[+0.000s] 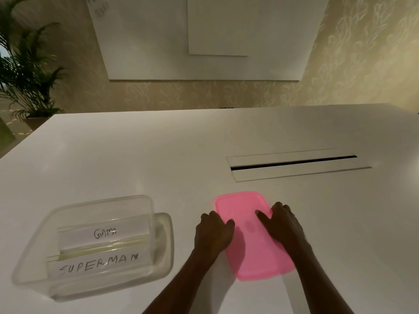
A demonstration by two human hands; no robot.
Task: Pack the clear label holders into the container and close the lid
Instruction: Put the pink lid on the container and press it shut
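Note:
A clear plastic container (pixel 34 236) stands on the white table at the lower left, without a lid. Inside it are two clear label holders: one reading "GAMA" (pixel 104 233) at the back and one reading "SUPERMAN" (pixel 97 264) in front. A pink lid (pixel 251 250) lies flat on the table to the right of the container. My left hand (pixel 213 232) grips the lid's left edge, thumb on top. My right hand (pixel 283 223) grips its right edge, thumb also resting on the pink surface.
A long cable slot with a flap (pixel 294 164) is set into the table (pixel 158 155) behind the lid. A potted palm (pixel 25 71) stands beyond the table's far left corner. A wall with white panels lies behind.

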